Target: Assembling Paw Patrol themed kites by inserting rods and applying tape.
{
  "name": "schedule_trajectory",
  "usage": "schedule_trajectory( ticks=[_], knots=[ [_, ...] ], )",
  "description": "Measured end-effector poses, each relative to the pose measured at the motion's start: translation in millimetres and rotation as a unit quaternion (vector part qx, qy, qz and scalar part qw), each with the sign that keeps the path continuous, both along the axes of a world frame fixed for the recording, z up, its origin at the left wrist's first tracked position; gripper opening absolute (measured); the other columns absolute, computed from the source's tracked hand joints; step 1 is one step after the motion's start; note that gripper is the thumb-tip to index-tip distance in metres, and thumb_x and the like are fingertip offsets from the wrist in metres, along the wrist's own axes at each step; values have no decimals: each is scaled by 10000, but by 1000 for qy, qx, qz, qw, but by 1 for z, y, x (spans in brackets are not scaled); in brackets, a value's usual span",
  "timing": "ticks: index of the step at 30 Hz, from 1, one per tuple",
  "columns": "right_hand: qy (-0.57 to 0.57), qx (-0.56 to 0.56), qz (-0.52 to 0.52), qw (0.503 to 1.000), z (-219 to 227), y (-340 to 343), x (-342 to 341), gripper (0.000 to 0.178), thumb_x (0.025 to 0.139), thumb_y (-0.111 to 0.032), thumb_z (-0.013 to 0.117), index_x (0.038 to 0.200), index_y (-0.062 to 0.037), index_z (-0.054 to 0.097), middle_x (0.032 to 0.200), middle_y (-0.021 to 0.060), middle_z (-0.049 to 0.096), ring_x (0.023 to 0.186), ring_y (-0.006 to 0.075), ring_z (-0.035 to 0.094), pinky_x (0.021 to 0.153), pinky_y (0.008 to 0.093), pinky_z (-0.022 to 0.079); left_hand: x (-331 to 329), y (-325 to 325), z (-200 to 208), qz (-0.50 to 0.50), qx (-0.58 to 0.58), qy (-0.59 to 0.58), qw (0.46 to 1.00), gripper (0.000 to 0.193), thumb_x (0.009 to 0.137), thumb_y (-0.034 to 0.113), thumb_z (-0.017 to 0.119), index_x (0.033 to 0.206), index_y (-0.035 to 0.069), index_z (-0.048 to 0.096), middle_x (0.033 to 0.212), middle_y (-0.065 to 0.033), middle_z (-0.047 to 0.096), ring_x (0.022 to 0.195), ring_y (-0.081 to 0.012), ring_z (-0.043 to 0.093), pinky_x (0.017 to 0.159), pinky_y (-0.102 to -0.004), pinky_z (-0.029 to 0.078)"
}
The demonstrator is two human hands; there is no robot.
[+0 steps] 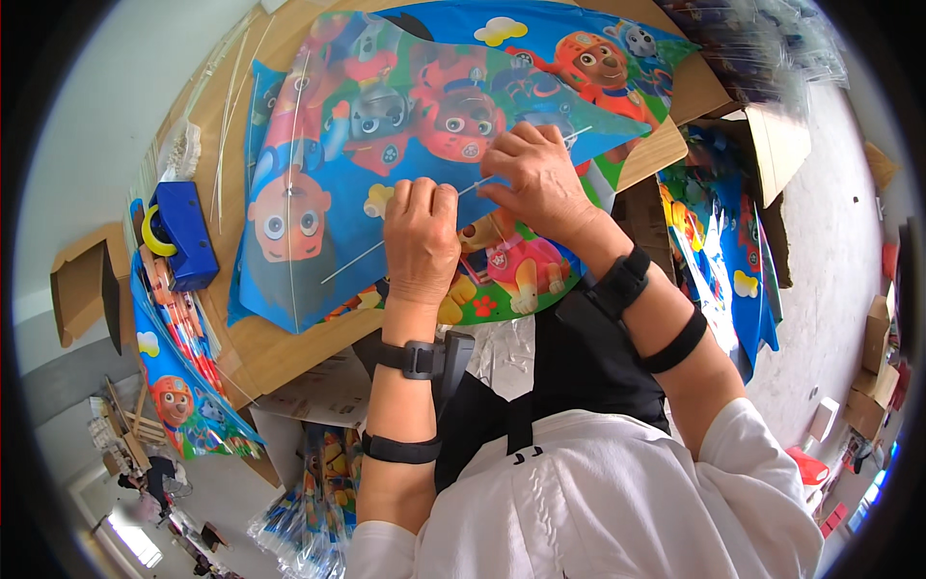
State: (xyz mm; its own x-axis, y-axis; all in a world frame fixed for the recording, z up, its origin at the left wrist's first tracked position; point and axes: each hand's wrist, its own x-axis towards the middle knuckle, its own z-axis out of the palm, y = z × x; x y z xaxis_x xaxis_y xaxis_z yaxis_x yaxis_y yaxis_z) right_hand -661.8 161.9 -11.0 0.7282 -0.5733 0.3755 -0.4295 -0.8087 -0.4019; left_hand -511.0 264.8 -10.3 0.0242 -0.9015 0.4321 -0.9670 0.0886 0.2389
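Observation:
A blue kite sheet [338, 232], printed with cartoon dogs and showing its pale back side, lies spread over the table. Across it runs a thin white rod [353, 262], slanting from lower left to upper right. My left hand [422, 241] is closed around the rod near its middle, knuckles up. Further along, toward the upper right, my right hand [538, 183] pinches the same rod with curled fingers. Both fingertips are partly hidden under the hands. More bright printed kite sheets [526, 289] lie beneath and behind this one.
A blue tape dispenser [193, 236] with yellow tape stands at the table's left edge. Several loose thin rods [224, 125] lie behind it. Printed sheets hang at the left [174, 396] and fill a carton at the right [719, 232]. Clear plastic packs [762, 48] are piled at the far right.

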Motion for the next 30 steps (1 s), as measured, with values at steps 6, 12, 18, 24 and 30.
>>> schedule_trajectory(
  ticks=[6, 12, 18, 24, 30],
  knots=[
    [-23, 79, -21, 996, -12, 0, -11, 148, 664, -131, 698, 776, -100, 606, 858, 12, 572, 877, 230, 522, 790, 366, 389, -3, 11, -11, -9, 7, 109, 994, 138, 728, -42, 632, 841, 3, 565, 811, -102, 533, 804, -306, 537, 685, -400, 449],
    [-53, 79, -1, 995, -14, -3, -18, 106, 664, -102, 673, 758, -121, 626, 855, 15, 573, 886, 227, 524, 785, 368, 381, 7, 32, -11, 43, 12, 191, 980, 149, 717, -52, 645, 838, 14, 587, 820, -99, 545, 782, -284, 550, 672, -378, 452],
    [-60, 84, -14, 995, -15, 0, -16, 97, 665, -114, 673, 749, -129, 628, 838, 11, 564, 878, 225, 526, 781, 367, 375, 6, 30, -13, 41, 20, 166, 985, 127, 722, -44, 637, 812, 18, 573, 802, -98, 529, 776, -288, 537, 672, -385, 443],
    [-84, 70, -17, 994, -17, 1, -16, 59, 675, -138, 659, 716, -148, 619, 815, -3, 560, 859, 216, 533, 772, 363, 373, -1, 23, -10, 36, 31, 121, 991, 109, 731, -31, 614, 798, 12, 540, 801, -118, 519, 809, -332, 522, 692, -418, 422],
    [-75, 82, -29, 993, -18, 1, -17, 67, 699, -143, 672, 737, -142, 618, 838, -16, 559, 868, 204, 528, 796, 352, 364, -10, 12, -9, 20, 39, 121, 992, 129, 720, -38, 631, 800, 6, 540, 801, -106, 537, 784, -315, 528, 677, -409, 429]
  ],
)
